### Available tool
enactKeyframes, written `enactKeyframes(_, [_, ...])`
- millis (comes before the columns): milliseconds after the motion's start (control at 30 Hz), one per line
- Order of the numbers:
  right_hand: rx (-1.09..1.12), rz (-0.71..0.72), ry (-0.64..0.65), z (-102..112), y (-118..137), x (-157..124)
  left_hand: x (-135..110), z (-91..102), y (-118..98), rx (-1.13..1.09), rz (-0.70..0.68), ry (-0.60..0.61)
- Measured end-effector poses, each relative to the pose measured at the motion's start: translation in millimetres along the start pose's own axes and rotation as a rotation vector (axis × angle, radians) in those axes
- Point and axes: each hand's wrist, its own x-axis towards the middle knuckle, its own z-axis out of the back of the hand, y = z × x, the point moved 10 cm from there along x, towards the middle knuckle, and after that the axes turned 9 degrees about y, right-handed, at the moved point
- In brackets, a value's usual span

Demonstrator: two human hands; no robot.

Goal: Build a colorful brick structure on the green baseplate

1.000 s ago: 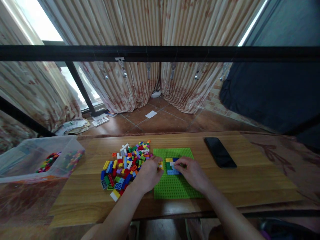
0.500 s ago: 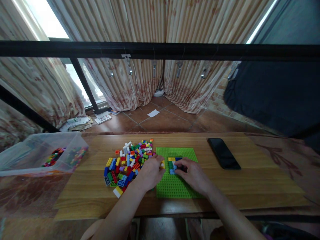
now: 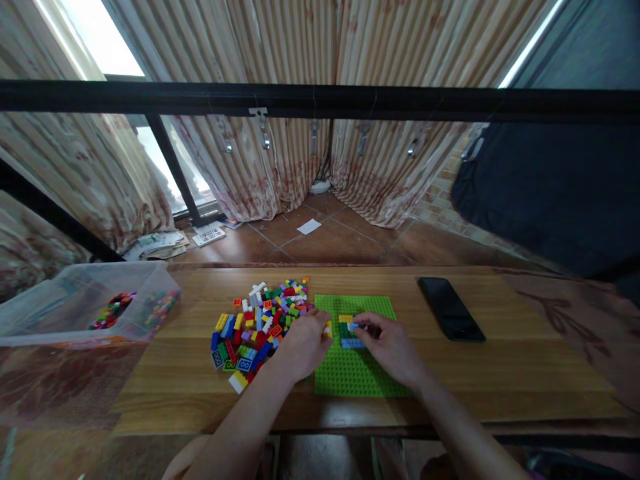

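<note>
A green baseplate [image 3: 345, 380] lies on the wooden table. On it stands a small group of bricks, with a yellow brick [image 3: 345, 319] at the back, a green one [image 3: 343, 331] and a light blue brick [image 3: 351, 343] at the front. My right hand [image 3: 387, 343] is closed over this group, thumb and fingers pinching a pale blue brick [image 3: 353, 327]. At the baseplate's left edge my left hand [image 3: 306, 343] is closed, and a yellow brick [image 3: 328, 329] shows at its fingertips. Fingers partly hide both held bricks.
A heap of mixed loose bricks [image 3: 257, 323] spreads left of the baseplate, reaching under my left forearm. A black phone [image 3: 451, 310] lies to the right. Beyond the table's left end sits a clear plastic bin [image 3: 45, 300] with colourful pieces. A black bar [image 3: 320, 101] crosses in front.
My right fingers have drawn slightly back and to the right, uncovering more of the light blue brick at the front. My left hand keeps its place; the whole view has shifted a little.
</note>
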Motion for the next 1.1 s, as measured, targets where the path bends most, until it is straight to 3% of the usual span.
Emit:
enactKeyframes(133, [0.094,0.063,0.037,-15.1,19.3,-1.0,-2.7,12.0,9.7,-0.036,0.044,-0.033])
enactKeyframes(300, [-0.062,0.175,0.106,-60.6,55.4,-7.4,-11.8,36.4,27.5,-0.049,0.069,-0.139])
enactKeyframes(433, [-0.091,0.229,0.155,-85.5,69.3,-8.0,-16.5,38.6,33.8,-0.031,0.06,-0.146])
enactKeyframes(600, [-0.073,0.189,0.089,-71.5,66.0,1.0,-18.3,36.3,31.0,-0.06,0.012,-0.125])
enactKeyframes(767, [0.142,0.129,-0.002,-49.6,54.4,9.3,-17.2,32.5,24.5,-0.097,-0.009,-0.107])
enactKeyframes(1100, [0.456,0.087,-0.021,-45.4,39.1,16.1,-14.6,28.0,3.9,-0.109,-0.077,-0.13])
